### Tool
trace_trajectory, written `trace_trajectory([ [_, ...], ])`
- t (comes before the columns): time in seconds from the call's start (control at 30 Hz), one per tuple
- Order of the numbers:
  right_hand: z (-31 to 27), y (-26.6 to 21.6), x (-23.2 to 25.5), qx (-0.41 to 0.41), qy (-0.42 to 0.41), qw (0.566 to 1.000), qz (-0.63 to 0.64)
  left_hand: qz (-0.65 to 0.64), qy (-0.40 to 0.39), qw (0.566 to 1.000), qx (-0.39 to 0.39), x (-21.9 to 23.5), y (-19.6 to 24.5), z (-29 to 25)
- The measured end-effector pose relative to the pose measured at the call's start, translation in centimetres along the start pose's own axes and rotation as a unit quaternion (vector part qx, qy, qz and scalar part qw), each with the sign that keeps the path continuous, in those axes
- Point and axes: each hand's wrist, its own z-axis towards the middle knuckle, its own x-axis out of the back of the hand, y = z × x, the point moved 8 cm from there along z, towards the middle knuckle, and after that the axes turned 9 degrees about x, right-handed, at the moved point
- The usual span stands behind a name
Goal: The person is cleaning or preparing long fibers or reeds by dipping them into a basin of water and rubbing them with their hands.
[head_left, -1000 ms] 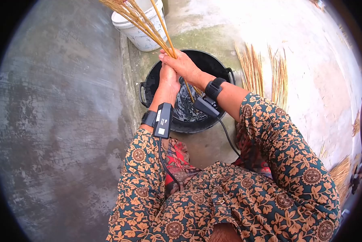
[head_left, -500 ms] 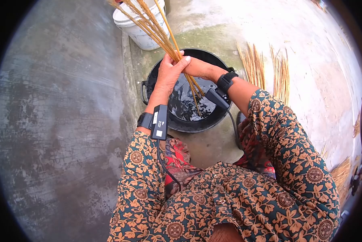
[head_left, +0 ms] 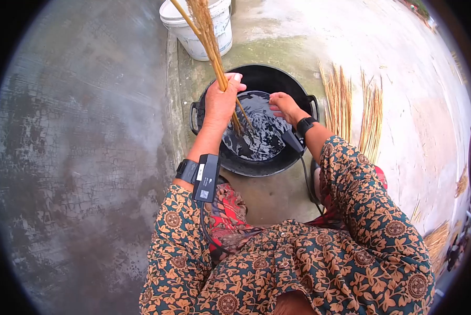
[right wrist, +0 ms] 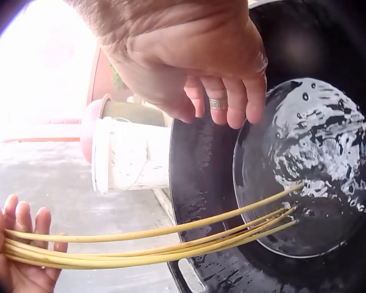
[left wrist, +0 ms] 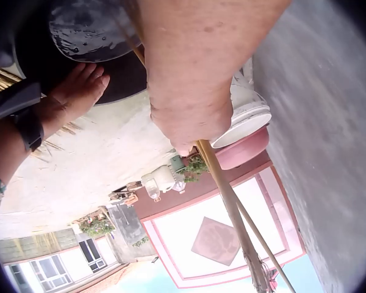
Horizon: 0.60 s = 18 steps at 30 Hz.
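Observation:
My left hand [head_left: 219, 105] grips a thin bundle of dry grass stalks [head_left: 212, 51] above a black two-handled basin [head_left: 256, 169]. The feathery heads point up and away, while the lower ends of the yellow stalks [right wrist: 146, 249] dip into the water [head_left: 261, 139]. Over the basin's right side hovers my right hand [head_left: 288, 107], apart from the stalks, with nothing in it. In the right wrist view its fingers [right wrist: 235, 101] hang loosely bent, one wearing a ring.
A white bucket [head_left: 201, 42] stands beyond the basin, and a pink tub [left wrist: 247, 149] shows behind it in the left wrist view. Two spread bundles of dry stalks [head_left: 338, 102] lie on the concrete at right. More straw [head_left: 436, 241] lies farther right.
Both hands were together on the stalks earlier. The right hand has let go and moved right, while the left keeps its grip. The bundle now stands more upright in the head view.

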Motion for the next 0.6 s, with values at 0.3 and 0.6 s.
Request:
trace_trajectory([
  [0.3,1.0,13.5,4.2,-0.167,0.189,0.952,0.173,0.125,-0.024,0.988,0.087,1.2,-1.4,-1.0],
  [0.6,4.5,20.3,9.3,-0.151,0.240,0.946,0.155,0.100,0.043,0.993,0.050,2.6,-0.5,-1.8],
])
